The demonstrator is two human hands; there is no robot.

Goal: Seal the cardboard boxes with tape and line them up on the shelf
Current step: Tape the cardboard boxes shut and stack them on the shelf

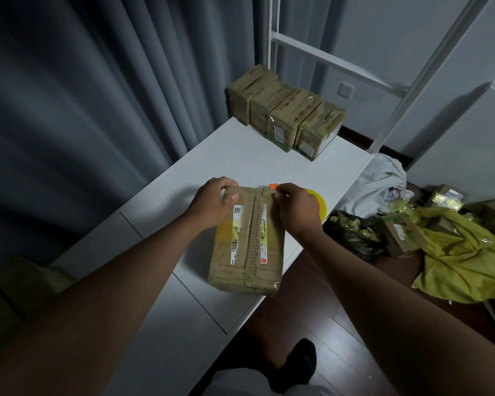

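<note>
The left hand (212, 202) gripped the far left corner of the cardboard box (247, 241), thumb on top. The right hand (296, 208) pinched at the far right corner, apparently the tape end. The box lay on the white shelf (269, 164), partly over a yellow tape dispenser (319, 205). Recommended: press the tape flat along the seam. Four sealed boxes (286, 111) stood beyond, before grey curtains (97, 81).

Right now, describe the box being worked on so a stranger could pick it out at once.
Start at the white shelf surface. Four taped boxes stand in a row at its far end. The box being worked on lies alone at the near edge, flat, with tape along its middle seam, the left hand and right hand gripping its far end.
</note>
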